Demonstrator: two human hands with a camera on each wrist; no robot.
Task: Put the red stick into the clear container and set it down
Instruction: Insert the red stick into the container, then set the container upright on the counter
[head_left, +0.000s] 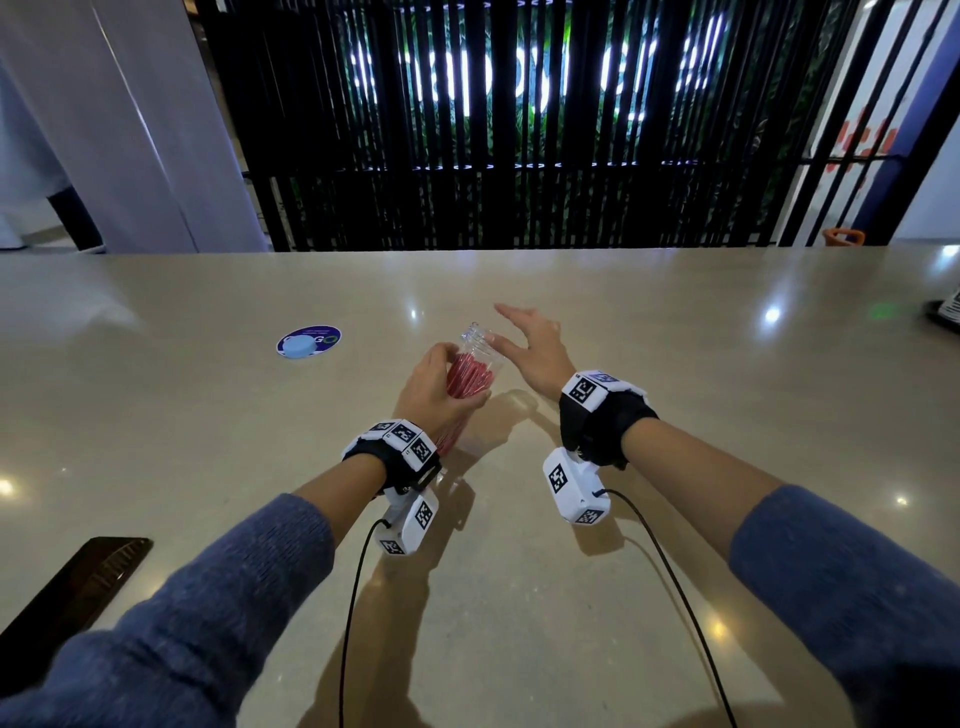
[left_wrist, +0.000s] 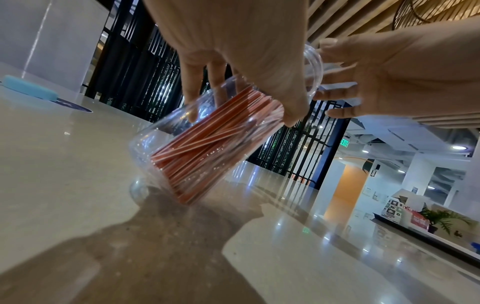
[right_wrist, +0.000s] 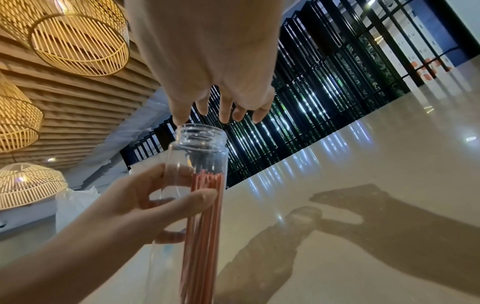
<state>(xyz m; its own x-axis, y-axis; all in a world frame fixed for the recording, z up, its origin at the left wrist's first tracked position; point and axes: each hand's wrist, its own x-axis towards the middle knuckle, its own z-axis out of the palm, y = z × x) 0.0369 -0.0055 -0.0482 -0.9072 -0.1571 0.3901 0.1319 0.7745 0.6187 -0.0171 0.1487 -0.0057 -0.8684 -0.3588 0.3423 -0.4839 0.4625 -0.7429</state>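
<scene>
Wide glossy beige stone surface (head_left: 519, 597) under both my arms. Left hand (head_left: 434, 387), fingers (left_wrist: 191, 88) wrapped around the tall clear plastic container with the threaded open mouth (right_wrist: 198, 144); it is tilted, mouth leaning away from me and toward my right hand. In the left wrist view its base looks just off or barely touching the surface, can't tell which. Bundle of thin red sticks (head_left: 467, 376) already inside, tops below the neck, sitting between my left fingers and thumb as seen through the wall.

Right hand (head_left: 535, 348) just beside the mouth, fingers (right_wrist: 226, 111) spread and straight, holding nothing; fingertips near the rim, contact unclear.

Step, my read: insertion done, set-down in hand. Next move calls for righting the container so the base lands flat, then loosening my left fingers; tilt is the risk, sticks could slide toward the mouth.

Around: round dark-blue sticker with a pale blue round cap (head_left: 301, 347) on it, well left of my left fingers, likely the lid. Dark flat object (head_left: 78, 582) near my left elbow. Nothing between the container and the surface below it.
</scene>
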